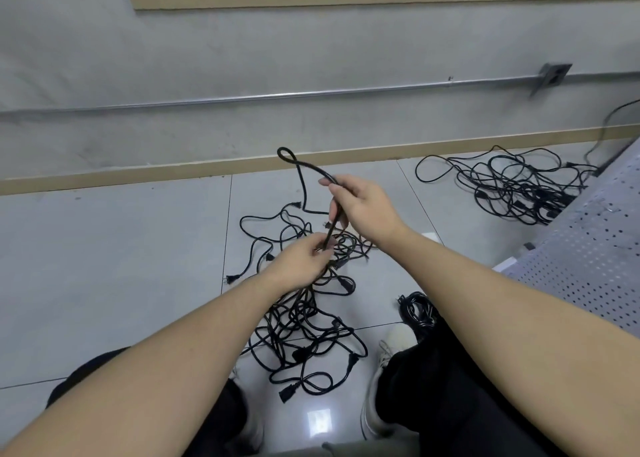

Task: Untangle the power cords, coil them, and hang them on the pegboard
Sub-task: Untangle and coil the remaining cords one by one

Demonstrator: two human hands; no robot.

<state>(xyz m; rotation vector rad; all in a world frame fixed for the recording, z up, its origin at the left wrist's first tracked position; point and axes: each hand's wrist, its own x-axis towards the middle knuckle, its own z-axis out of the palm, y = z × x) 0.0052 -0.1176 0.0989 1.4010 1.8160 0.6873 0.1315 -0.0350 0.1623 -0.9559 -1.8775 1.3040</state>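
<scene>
On the left we see the grey tiled floor (104, 249) running up to a tan skirting board (138, 174) and a grey wall (207, 58) with a thin metal pipe (242, 98) along it. Moving in, our left hand (301, 259) has its fingers curled, pinching a black cord (330, 230) near its lower end, just above the tangled pile of cords (301, 321) that spreads across the floor between our feet. Loose plugs stick out of that pile at its left edge and near the bottom.

The held cord rises from the left hand up to our right hand (363, 207), whose fingers and thumb are closed around it. Past the right hand the cord bends up into a small loop (285, 153) and then drops back down toward the pile.

Below the right forearm, a coiled bundle of cord (417, 309) lies on the floor just beside our right shoe (391, 346). Our dark trouser legs fill the bottom of the view.

Further right, a second tangle of cords (509, 183) lies on the floor near the skirting board, well apart from the first pile. At the far right edge is a grey perforated board (588, 259), tilted in view, with one corner close to that second tangle. A metal box (550, 76) sits on the wall at the pipe's right end.
</scene>
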